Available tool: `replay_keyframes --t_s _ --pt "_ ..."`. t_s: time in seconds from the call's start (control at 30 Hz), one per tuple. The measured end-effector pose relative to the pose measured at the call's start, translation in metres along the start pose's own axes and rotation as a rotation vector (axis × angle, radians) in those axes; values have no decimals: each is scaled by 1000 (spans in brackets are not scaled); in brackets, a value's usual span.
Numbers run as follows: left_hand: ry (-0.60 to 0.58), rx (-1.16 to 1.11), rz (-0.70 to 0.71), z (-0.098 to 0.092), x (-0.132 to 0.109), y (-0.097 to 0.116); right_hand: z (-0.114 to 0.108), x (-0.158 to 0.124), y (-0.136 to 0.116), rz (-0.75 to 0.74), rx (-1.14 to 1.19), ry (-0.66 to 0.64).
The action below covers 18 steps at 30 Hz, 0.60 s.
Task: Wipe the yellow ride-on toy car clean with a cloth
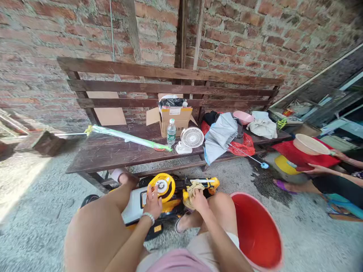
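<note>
A yellow and white ride-on toy vehicle [133, 206] stands between my legs. My left hand [153, 207] rests on its yellow steering wheel [171, 185], fingers stretched over the near left rim and apart from each other. My right hand [200, 201] is closed on a crumpled tan cloth [188, 200]. That cloth presses against the black and yellow part of the toy, right of the wheel. My right palm and fingertips are partly hidden by the cloth and the back of the hand.
A red tub [256, 230] stands by my right knee. The wooden bench [93, 147] ahead holds a cardboard box [177, 118], water bottle [171, 132], white fan [193, 138], folded umbrella [221, 132] and long wrapped item [132, 138]. At right, another person's hands hold a pale basin [310, 144].
</note>
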<state>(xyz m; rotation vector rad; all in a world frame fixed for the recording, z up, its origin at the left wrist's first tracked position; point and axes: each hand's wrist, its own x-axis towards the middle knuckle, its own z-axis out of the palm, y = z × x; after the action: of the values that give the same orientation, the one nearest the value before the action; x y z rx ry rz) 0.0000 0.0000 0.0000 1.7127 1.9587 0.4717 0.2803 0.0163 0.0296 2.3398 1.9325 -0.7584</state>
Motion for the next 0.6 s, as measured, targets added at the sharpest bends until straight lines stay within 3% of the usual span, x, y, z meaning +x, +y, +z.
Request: replay_keyframes --t_s 0.2,0.3,0.43,0.6 --pt "39 -6 -14 3 2 -1 -12 -6 -2 -165 -82 116" --pt "57 -17 0 4 2 -2 -22 -2 -10 -220 -137 67" --pt "77 -23 10 6 0 -2 -17 -8 -11 -226 -190 -87" --pt "35 19 -15 6 1 -3 -11 -14 -17 -235 -120 -42"
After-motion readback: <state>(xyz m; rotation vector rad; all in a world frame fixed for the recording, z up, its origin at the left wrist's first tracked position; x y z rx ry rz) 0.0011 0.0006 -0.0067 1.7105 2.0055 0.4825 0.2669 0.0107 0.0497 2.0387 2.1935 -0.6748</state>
